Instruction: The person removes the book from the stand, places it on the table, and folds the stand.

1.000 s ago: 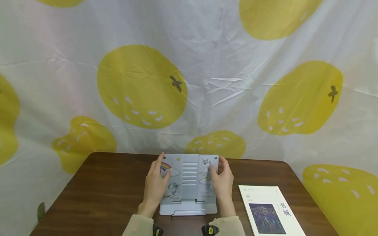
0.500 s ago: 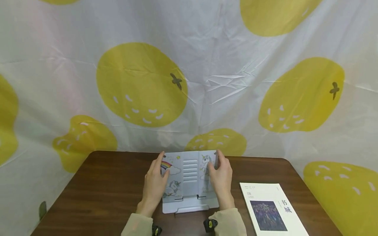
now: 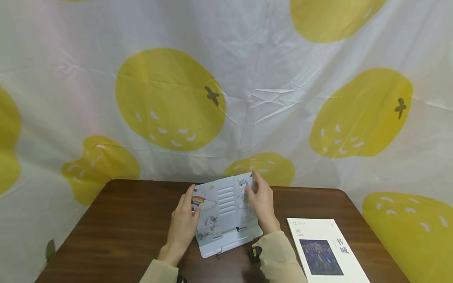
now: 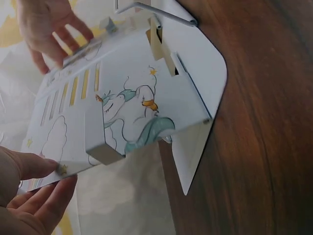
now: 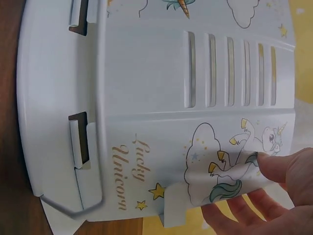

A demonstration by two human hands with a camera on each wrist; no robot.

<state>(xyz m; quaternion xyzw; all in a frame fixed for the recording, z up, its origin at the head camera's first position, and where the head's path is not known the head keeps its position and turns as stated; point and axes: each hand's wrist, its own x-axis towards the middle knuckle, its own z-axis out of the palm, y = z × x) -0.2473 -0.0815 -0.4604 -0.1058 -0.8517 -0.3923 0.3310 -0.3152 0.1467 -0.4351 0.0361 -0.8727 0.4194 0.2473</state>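
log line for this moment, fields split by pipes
left hand: grips book stand edge | right hand: grips opposite edge | book stand: unfolded, askew | booklet: on table, right of book stand

Book [image 3: 327, 249] on the table [image 3: 116, 236], right of the stand [image 3: 227, 220], curtain [image 3: 262, 70] behind them all

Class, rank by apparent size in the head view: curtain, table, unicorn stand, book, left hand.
1. Curtain
2. Table
3. Unicorn stand and book: too alike to rank; frame cuts book
4. Left hand
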